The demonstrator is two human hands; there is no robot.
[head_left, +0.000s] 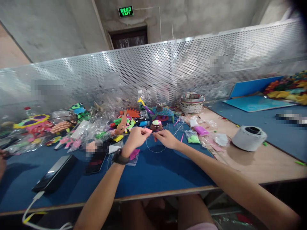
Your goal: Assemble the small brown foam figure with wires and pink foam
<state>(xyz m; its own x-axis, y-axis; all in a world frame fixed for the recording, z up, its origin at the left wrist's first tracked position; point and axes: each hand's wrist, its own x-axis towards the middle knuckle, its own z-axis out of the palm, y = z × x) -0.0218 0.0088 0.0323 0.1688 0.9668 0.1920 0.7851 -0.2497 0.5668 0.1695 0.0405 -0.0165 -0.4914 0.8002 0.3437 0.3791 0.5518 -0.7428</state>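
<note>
My left hand (137, 139), with a dark band at the wrist, pinches a small pink piece (148, 130) that looks like soft clay. Close beside it, my right hand (167, 140) has thumb and fingers pressed together; what lies between them is too small to make out. A brown clay figure (157, 127) with a pink, white and green top stands just beyond my fingertips. Below the hands a thin wire loop (155, 152) curves over the blue mat; whether either hand grips it is unclear. A bag of magenta clay (134, 154) lies by my left wrist.
Colourful clay animals (164, 112) and plastic bags crowd the back. A power bank (54, 172) and phone (96, 162) lie left. Right are a bag of green clay (193, 137), a white roll (249, 138) and a woven basket (192, 103). Another person's hand (2, 161) shows far left.
</note>
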